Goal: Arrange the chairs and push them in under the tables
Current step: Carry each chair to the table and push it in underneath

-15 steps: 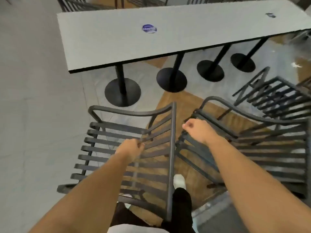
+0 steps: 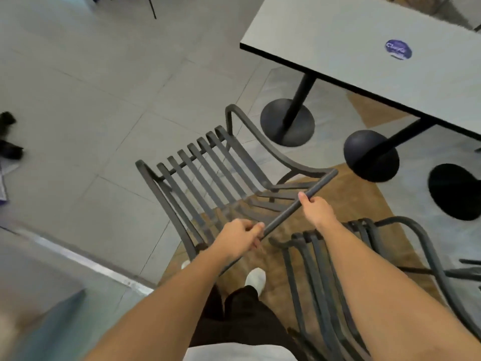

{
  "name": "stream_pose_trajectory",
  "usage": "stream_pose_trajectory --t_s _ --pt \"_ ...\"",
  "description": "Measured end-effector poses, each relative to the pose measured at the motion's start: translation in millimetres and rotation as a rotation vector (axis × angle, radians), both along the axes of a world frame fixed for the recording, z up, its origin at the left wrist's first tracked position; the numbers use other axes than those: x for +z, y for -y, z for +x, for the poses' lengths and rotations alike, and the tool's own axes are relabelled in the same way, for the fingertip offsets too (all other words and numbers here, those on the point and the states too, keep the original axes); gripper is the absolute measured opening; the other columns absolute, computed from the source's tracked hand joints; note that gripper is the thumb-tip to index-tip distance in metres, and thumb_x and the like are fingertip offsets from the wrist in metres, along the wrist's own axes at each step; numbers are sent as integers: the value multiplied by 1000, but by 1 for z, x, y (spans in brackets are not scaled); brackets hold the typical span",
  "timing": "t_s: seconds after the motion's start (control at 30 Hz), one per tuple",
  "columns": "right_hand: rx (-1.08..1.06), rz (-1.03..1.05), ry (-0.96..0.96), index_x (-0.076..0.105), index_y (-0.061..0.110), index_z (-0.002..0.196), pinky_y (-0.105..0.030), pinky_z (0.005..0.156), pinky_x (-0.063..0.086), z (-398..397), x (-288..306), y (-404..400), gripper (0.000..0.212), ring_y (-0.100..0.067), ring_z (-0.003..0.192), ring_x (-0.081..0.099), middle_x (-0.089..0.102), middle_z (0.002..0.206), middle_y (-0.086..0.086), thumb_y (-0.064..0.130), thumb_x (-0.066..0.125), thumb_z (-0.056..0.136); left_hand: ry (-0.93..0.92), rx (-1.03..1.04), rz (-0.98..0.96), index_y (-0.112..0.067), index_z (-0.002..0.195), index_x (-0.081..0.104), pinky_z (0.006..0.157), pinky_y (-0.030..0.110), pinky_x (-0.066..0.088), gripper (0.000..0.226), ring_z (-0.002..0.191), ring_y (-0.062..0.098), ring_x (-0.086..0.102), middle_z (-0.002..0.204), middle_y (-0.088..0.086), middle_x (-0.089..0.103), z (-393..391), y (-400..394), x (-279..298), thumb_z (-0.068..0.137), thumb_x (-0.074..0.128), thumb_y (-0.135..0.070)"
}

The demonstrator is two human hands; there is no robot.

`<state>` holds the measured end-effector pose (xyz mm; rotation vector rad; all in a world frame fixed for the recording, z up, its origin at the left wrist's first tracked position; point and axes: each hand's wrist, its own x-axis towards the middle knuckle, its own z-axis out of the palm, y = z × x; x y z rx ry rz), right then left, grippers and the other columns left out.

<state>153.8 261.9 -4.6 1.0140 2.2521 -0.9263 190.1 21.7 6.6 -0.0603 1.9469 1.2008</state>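
Observation:
A dark metal slatted chair [image 2: 208, 173] stands in front of me, its seat pointing away to the upper left. Both hands hold its top back rail: my left hand [image 2: 240, 237] grips the near end and my right hand [image 2: 316, 208] grips it farther along. A second slatted chair [image 2: 338, 269] stands to my right, partly behind my right forearm. The grey table [image 2: 338, 29] with a black edge fills the upper right, on black pedestal legs with round bases [image 2: 287, 122].
More round table bases [image 2: 371, 155] sit on the floor at right. A blue round sticker [image 2: 398, 49] is on the tabletop. Dark objects [image 2: 9, 136] lie at the left edge. A metal floor strip [image 2: 86, 261] runs at lower left. My feet are below the chair.
My right hand has left the right chair and now holds the left chair's back rail beside my left hand. The view has swung left, and that chair is turned away from the table.

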Motion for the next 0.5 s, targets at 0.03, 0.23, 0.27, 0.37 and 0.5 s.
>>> stream_pose_trajectory --t_s 0.03,0.23,0.27,0.37,0.5 --pt "-23 -12 13 58 8 131 -39 87 45 -2 -5 1 64 -36 115 59 64 125 -15 61 41 101 48 27 49 -19 95 72 76 26 58 36 73 8 73 79 -2 78 10 -2 -2 106 51 -46" --pt "-140 -89 39 58 12 131 -51 98 53 -9 -34 -6 70 -32 105 68 70 116 -11 68 52 90 316 86 159 -8 108 72 84 27 59 45 81 12 71 89 2 76 52 -12 -22 103 54 -50" --pt "-157 -97 29 59 10 129 -51 98 54 -10 -36 -7 67 -32 102 69 71 112 -11 66 54 92 322 66 129 -12 107 73 90 32 59 47 85 12 72 91 -1 76 58 -12 -28 102 54 -54" --pt "-230 -171 4 58 6 126 -48 96 55 -14 -35 -7 53 -27 94 72 72 101 -10 51 57 98 324 31 2 -24 101 72 100 41 54 54 95 13 72 98 -5 77 74 -11 -44 93 50 -73" --pt "-304 -291 1 55 8 130 -40 95 56 -21 -34 -12 50 -24 98 70 71 110 -10 46 61 98 413 255 2 -24 118 67 104 35 51 72 99 9 71 105 -7 75 94 -17 -48 84 50 -85"
